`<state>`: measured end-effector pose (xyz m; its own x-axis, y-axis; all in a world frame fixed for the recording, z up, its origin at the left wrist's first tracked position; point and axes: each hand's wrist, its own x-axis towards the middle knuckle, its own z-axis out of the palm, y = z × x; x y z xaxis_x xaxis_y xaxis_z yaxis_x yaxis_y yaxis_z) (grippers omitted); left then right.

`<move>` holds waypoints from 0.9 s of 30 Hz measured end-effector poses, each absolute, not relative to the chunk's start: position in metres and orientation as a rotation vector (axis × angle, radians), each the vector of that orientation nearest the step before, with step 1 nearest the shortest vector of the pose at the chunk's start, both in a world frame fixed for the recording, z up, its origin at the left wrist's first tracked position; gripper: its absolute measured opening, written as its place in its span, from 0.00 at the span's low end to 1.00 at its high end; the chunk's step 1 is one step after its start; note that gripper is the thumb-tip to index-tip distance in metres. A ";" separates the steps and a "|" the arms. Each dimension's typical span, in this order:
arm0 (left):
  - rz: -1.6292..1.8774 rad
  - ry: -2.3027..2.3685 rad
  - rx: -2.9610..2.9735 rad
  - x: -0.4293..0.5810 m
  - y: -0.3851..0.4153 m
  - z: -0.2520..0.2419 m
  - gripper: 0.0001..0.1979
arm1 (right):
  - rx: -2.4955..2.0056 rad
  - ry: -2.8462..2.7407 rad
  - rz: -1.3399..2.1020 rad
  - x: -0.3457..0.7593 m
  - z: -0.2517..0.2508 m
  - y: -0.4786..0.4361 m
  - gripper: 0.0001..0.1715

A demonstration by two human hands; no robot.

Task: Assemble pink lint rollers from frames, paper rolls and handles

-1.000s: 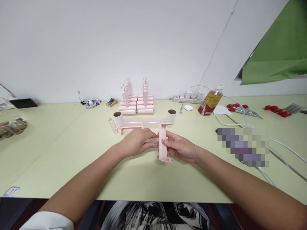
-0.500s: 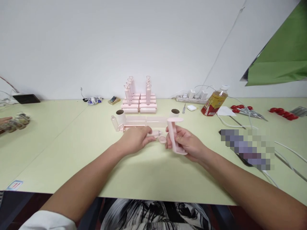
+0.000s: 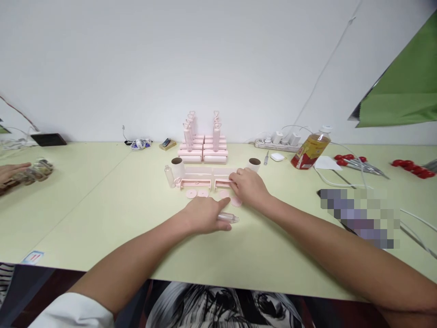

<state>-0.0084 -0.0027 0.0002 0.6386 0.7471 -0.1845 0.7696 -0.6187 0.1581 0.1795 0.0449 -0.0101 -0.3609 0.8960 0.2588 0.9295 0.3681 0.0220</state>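
Just below mid-frame: one right hand [image 3: 251,187], fingers bent over the right end of an open pink plastic holder [image 3: 222,184], whether gripping or merely touching not discernible. Just beside, to the left: a second such pink holder [image 3: 195,184], lying in line. Lower centre: one left hand [image 3: 204,215], part open, thumb and forefinger spread, a small clear bottle [image 3: 230,218] lying between them, neck to the right; hidden fingers, so grip cannot be told. Between hands and holders: pink discs [image 3: 191,194], flat on the table [image 3: 112,228]. Step in hand, as judged: placing the right-hand holder in line with its neighbour. Next move, as judged, calls for a gentle right-hand release, discs undisturbed, and care that the bottle does not roll.
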 end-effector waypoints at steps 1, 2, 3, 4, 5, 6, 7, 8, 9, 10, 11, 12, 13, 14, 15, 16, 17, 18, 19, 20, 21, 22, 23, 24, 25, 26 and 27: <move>-0.153 1.233 2.634 -0.007 -0.003 0.000 0.34 | -1.655 -2.467 -0.248 0.177 -0.011 0.047 0.14; -0.153 1.225 2.632 -0.006 -0.003 0.000 0.33 | -1.661 -2.500 -0.249 0.174 -0.012 0.049 0.15; -0.151 1.218 2.629 -0.006 -0.003 0.001 0.32 | -1.662 -2.524 -0.247 0.173 -0.014 0.051 0.14; -0.147 1.217 2.627 -0.005 -0.003 0.001 0.31 | -1.660 -2.538 -0.243 0.171 -0.016 0.053 0.14; -0.142 1.225 2.624 -0.005 -0.003 0.001 0.30 | -1.657 -2.546 -0.237 0.170 -0.017 0.054 0.13; -0.143 1.239 2.617 -0.004 -0.003 0.001 0.30 | -1.655 -2.549 -0.230 0.170 -0.018 0.054 0.13; -0.147 1.252 2.611 -0.005 -0.003 0.000 0.30 | -1.655 -2.550 -0.223 0.170 -0.018 0.054 0.12; -0.150 1.264 2.605 -0.005 -0.003 0.000 0.31 | -1.659 -2.547 -0.221 0.171 -0.018 0.052 0.11; -0.149 1.275 2.601 -0.006 -0.003 -0.001 0.32 | -1.660 -2.535 -0.223 0.172 -0.016 0.049 0.11; -0.146 1.285 2.599 -0.006 -0.002 -0.002 0.34 | -1.654 -2.517 -0.222 0.174 -0.015 0.044 0.11; -0.139 1.298 2.597 -0.008 -0.001 -0.003 0.35 | -1.641 -2.499 -0.213 0.177 -0.012 0.038 0.12; -0.131 1.313 2.594 -0.009 0.000 -0.003 0.37 | -1.624 -2.486 -0.192 0.180 -0.010 0.030 0.12; -0.123 1.326 2.590 -0.011 0.002 -0.004 0.38 | -1.604 -2.486 -0.154 0.183 -0.008 0.022 0.12; -0.121 1.338 2.583 -0.012 0.003 -0.005 0.38 | -1.595 -2.503 -0.098 0.186 -0.006 0.012 0.13; -0.121 1.348 2.576 -0.013 0.004 -0.005 0.39 | -1.604 -2.536 -0.039 0.188 -0.005 0.003 0.13; -0.121 1.351 2.573 -0.014 0.005 -0.005 0.39 | -1.622 -2.571 0.008 0.189 -0.005 -0.005 0.13; -0.122 1.350 2.571 -0.014 0.007 -0.006 0.39 | -1.640 -2.609 0.047 0.189 -0.005 -0.012 0.13; -0.122 1.347 2.570 -0.015 0.007 -0.006 0.38 | -1.658 -2.639 0.073 0.189 -0.006 -0.017 0.12; -0.121 1.346 2.566 -0.015 0.008 -0.006 0.38 | -1.671 -2.660 0.089 0.188 -0.008 -0.020 0.12; -0.121 1.346 2.559 -0.015 0.009 -0.006 0.38 | -1.683 -2.672 0.098 0.187 -0.009 -0.021 0.13; -0.122 1.346 2.550 -0.015 0.010 -0.006 0.37 | -1.693 -2.675 0.101 0.185 -0.010 -0.020 0.13; -0.124 1.346 2.541 -0.014 0.010 -0.006 0.37 | -1.702 -2.671 0.102 0.184 -0.011 -0.018 0.13; -0.125 1.346 2.534 -0.014 0.011 -0.006 0.38 | -1.709 -2.663 0.102 0.183 -0.013 -0.016 0.13; -0.124 1.344 2.530 -0.015 0.011 -0.006 0.38 | -1.718 -2.654 0.103 0.182 -0.014 -0.013 0.13; -0.121 1.341 2.528 -0.015 0.012 -0.006 0.38 | -1.723 -2.643 0.106 0.182 -0.015 -0.011 0.13; -0.114 1.340 2.527 -0.015 0.012 -0.007 0.37 | -1.721 -2.630 0.114 0.182 -0.016 -0.010 0.13; -0.103 1.341 2.527 -0.016 0.013 -0.007 0.37 | -1.709 -2.610 0.126 0.183 -0.017 -0.009 0.14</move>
